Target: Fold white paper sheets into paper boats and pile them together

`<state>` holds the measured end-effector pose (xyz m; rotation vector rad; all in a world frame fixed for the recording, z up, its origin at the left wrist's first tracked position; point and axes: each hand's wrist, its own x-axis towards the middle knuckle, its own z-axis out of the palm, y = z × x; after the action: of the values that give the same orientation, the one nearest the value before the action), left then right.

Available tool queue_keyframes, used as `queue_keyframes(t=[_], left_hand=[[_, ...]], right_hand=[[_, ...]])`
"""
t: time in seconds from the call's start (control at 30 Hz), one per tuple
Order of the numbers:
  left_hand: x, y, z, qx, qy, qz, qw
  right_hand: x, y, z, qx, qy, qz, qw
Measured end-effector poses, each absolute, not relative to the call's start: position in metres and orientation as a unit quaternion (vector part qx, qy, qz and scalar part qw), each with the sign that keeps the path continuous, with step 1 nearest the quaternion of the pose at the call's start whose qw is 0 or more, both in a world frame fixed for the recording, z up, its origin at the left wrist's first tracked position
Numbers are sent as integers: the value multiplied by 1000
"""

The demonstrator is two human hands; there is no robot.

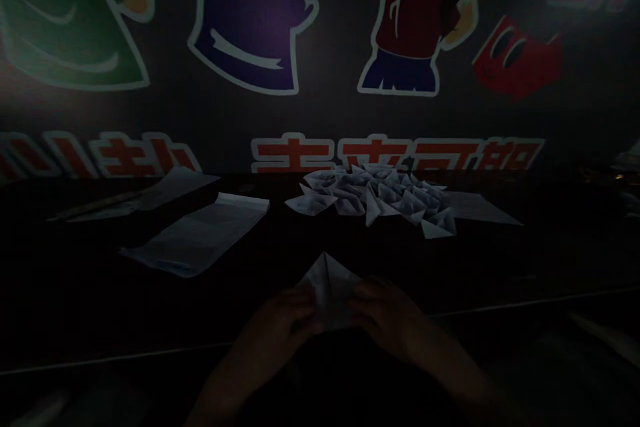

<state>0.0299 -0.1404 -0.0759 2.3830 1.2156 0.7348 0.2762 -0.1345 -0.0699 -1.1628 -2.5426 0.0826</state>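
Close in front of me, at the near edge of the dark table, is a folded sheet of paper [327, 287] with a pointed top and a crease down its middle. My left hand [280, 323] grips its left side, fingers and thumb closed on the paper. On the right side, my right hand [387, 317] holds it the same way. The lower part of the paper lies partly behind the fingers, and the scene is very dim. Beyond it sits a heap of folded paper boats [380, 193].
Flat paper sheets [200, 237] lie in a stack on the left, with another paper [175, 187] behind them. One more sheet [485, 208] shows right of the heap. A wall with cartoon figures [250, 20] rises behind the table [240, 307].
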Motion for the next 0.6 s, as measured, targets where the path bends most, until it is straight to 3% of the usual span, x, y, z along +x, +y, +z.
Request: queue_keyframes(t=[0.43, 0.6], left_hand=[[38, -134, -63, 804, 508, 241, 195], [38, -130, -65, 815, 509, 230, 153]], right_hand=[[271, -117, -76, -469, -843, 114, 238], [269, -107, -76, -489, -826, 139, 244]])
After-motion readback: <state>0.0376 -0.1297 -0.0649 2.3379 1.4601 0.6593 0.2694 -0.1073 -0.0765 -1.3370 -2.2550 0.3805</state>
